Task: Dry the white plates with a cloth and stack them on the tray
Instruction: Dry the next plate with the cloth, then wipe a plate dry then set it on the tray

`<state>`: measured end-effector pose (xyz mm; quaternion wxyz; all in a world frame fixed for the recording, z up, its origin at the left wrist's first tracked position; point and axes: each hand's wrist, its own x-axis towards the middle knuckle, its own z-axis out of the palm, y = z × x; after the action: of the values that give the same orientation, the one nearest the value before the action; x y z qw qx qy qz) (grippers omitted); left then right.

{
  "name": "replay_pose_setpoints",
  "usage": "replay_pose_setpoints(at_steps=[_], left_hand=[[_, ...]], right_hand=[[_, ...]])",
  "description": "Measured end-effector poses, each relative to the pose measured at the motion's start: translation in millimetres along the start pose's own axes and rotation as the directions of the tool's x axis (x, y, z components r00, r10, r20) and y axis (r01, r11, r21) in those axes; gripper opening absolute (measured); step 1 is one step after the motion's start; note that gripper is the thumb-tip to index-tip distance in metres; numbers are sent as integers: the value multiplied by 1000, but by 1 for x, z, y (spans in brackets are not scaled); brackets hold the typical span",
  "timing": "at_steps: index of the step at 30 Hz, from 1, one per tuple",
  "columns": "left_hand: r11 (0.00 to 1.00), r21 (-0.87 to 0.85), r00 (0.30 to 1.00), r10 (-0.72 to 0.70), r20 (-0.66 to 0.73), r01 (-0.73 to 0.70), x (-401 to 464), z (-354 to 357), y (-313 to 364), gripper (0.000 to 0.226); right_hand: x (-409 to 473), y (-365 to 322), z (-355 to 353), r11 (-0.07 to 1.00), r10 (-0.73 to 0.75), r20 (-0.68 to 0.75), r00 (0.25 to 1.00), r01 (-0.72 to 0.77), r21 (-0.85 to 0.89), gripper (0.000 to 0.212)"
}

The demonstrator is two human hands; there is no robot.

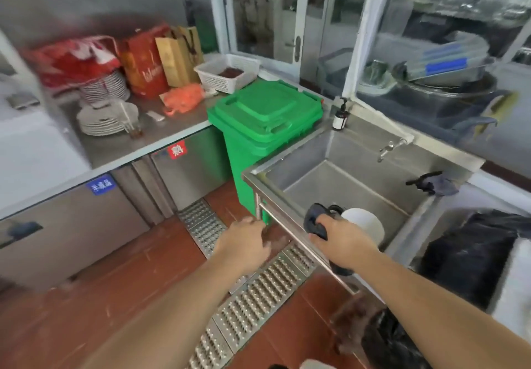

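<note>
I am looking down at a steel sink [330,150] with a green bin [264,118] standing just beside its left corner. My right hand [342,239] is reaching over the sink's front rim, its fingers curling around a dark cloth [314,222] and holding it against a white plate [366,223], which is standing tilted on edge at the near side of the basin; whether the fingers are also gripping the plate I cannot tell. My left hand [247,242] is hanging out in front of the sink's corner, over the red floor and the metal drain grate [255,291], its fingers loosely bent and holding nothing. More white plates are sitting in two stacks [105,109] on the steel desk [161,135] to the left, well apart from the sink, with red and orange bags [109,58] behind them and a white basket [227,72] farther along. A faucet [388,148] is jutting from the sink's back wall, and a soap bottle [341,115] is standing at its far corner.
</note>
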<state>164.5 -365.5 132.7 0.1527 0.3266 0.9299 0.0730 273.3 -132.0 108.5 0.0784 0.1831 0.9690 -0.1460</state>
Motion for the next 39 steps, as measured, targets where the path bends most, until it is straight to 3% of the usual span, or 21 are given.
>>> replay_pose_setpoints(at_steps=[10,19,27,32,35,39], left_hand=[[992,4,991,-125,56,125,72,-11,-49,51],[995,74,994,-72,76,67,227,-45,-7,46],[978,195,983,36,183,-72,335,-43,39,37],[951,210,950,169,261,-227,392,-18,74,38],[934,167,912,249,327,-315,421,4,91,37],[866,160,822,368,434,-473,458,32,106,34]], right_hand=[[115,-31,-4,991,-107,115,988,115,-68,44],[229,31,-44,997,-75,164,984,79,-22,47],[271,125,-48,985,132,179,975,-150,89,42],[257,173,-29,905,340,175,924,-372,208,35],[241,192,-14,802,491,191,850,-527,280,39],[224,202,7,596,678,262,687,-723,351,46]])
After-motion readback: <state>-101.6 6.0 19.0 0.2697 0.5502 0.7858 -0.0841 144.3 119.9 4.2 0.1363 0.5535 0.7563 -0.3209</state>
